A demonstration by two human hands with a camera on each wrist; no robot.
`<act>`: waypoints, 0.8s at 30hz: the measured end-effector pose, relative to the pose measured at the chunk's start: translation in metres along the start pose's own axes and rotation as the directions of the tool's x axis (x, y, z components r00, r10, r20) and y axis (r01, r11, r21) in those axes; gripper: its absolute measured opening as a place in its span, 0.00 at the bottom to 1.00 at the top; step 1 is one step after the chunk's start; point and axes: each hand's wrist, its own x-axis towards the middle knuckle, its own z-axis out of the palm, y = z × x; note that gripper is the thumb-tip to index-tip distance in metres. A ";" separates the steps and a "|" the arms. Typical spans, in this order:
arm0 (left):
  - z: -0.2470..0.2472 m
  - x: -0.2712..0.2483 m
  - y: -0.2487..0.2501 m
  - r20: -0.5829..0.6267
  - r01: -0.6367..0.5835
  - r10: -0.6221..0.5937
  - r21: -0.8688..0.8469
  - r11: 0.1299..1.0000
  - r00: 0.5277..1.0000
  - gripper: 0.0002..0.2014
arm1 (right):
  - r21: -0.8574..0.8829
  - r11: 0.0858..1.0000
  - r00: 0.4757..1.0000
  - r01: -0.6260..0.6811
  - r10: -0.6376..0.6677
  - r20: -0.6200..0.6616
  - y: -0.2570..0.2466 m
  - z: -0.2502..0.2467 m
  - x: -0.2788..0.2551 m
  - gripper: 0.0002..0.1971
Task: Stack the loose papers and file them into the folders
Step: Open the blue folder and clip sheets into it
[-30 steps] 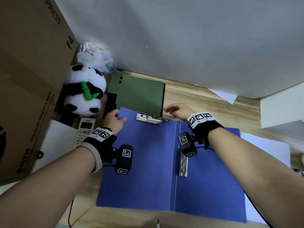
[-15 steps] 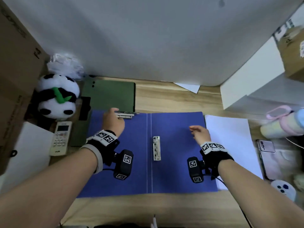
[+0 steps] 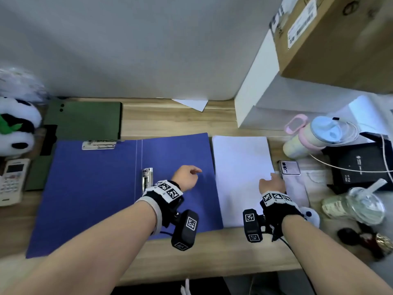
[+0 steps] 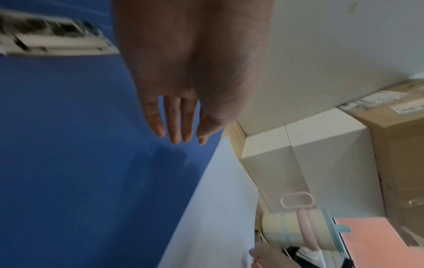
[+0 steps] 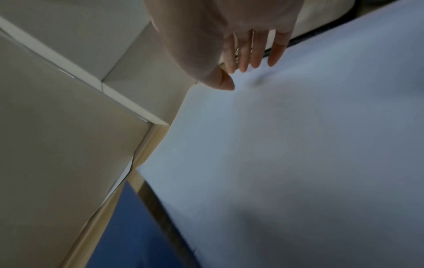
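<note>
- Two hands have shifted rightward since half a second ago: the left hand (image 3: 185, 178) has left the top clip and now hovers over the right half of the blue folder (image 3: 95, 188), while the right hand (image 3: 273, 184) has moved off the folder onto the white papers (image 3: 240, 167).
- Left hand's fingers (image 4: 174, 123) are straight and close together, holding nothing, just above the blue surface.
- Right hand's fingers (image 5: 250, 52) are straight and slightly spread at the far right edge of the papers; whether they press the sheet, I cannot tell.
- One stack of white papers lies flat on the wooden desk (image 3: 212, 252), just beside the blue folder's right edge, apart from it by a thin gap.
- Two folders show: the blue one lying open, and a green folder (image 3: 89, 120) closed behind its left half.
- Two metal clips sit on the blue folder: one at the top edge (image 3: 99, 144), one by the spine (image 3: 147, 177).
- One loose paper corner (image 3: 192, 103) peeks out at the wall.
- One panda toy (image 3: 17, 128), one remote (image 3: 11, 180), one phone (image 3: 289, 167) and one pastel bottle (image 3: 308, 138) stand around.
</note>
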 end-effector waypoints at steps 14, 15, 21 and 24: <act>0.067 0.006 0.065 0.200 0.266 -0.226 -0.203 0.942 0.953 0.31 | -0.180 0.982 0.993 0.050 -0.029 0.115 -0.002 -0.016 0.036 0.19; 0.069 0.008 0.064 0.186 0.276 -0.237 -0.227 0.934 0.954 0.31 | -0.171 0.984 0.993 0.046 -0.026 0.114 -0.002 -0.017 0.037 0.18; 0.071 0.009 0.060 0.157 0.256 -0.228 -0.191 0.948 0.961 0.31 | -0.009 0.999 0.994 0.050 -0.049 0.093 0.001 -0.022 0.039 0.14; 0.071 0.007 0.060 0.153 0.238 -0.213 -0.171 0.956 0.965 0.31 | 0.050 0.998 0.993 0.036 -0.041 0.109 0.001 -0.028 0.035 0.14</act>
